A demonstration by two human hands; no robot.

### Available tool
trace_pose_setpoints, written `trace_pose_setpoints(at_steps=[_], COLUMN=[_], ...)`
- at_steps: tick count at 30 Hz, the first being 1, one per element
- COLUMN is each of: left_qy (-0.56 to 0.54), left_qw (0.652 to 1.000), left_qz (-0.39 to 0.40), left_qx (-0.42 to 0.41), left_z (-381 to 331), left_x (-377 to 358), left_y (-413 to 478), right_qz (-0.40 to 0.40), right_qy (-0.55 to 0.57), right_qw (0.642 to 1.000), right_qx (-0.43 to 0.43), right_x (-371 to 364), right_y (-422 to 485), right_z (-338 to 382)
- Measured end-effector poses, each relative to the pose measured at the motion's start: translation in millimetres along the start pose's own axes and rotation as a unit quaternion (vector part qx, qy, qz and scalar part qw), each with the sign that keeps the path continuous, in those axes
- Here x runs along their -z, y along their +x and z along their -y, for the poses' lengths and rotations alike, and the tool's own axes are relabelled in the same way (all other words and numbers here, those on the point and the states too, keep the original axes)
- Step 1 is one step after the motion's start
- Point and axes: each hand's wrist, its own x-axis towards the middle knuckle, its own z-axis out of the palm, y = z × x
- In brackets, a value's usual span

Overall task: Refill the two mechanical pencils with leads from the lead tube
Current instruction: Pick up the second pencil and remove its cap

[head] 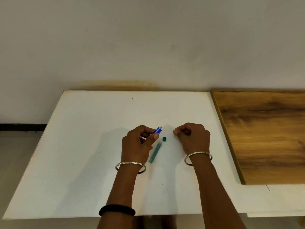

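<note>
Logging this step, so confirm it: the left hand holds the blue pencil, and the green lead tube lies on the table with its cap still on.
One detail is wrong. In the head view the tube is uncapped; its cap lies loose on the table just beyond the tube's far end. The left hand does hold the pencil.
</note>
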Motion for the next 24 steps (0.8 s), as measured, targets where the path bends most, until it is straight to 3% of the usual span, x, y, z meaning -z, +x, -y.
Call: trace_pose_setpoints(at_steps=[14,16,18,21,24], left_qy=[0.019,0.027,0.032,0.041,0.041], left_qw=[1.000,1.000,0.999,0.999,0.999], left_qz=[0.000,0.001,0.001,0.004,0.005], left_qx=[-0.005,-0.004,-0.007,-0.015,-0.022], left_z=[2,2,2,3,2], left_x=[2,1,0,-2,-3], left_y=[-2,-2,-2,-2,-2], right_qz=[0.017,-0.008,-0.006,0.109,0.180], right_qy=[-0.126,-0.080,0.047,0.236,0.290], right_qw=[0.992,0.996,0.999,0.965,0.938], right_qx=[0.024,0.025,0.009,-0.045,-0.052], right_x=[-10,-6,-1,2,2], right_y=[-4,-4,-3,-6,-8], right_z=[3,7,12,19,21])
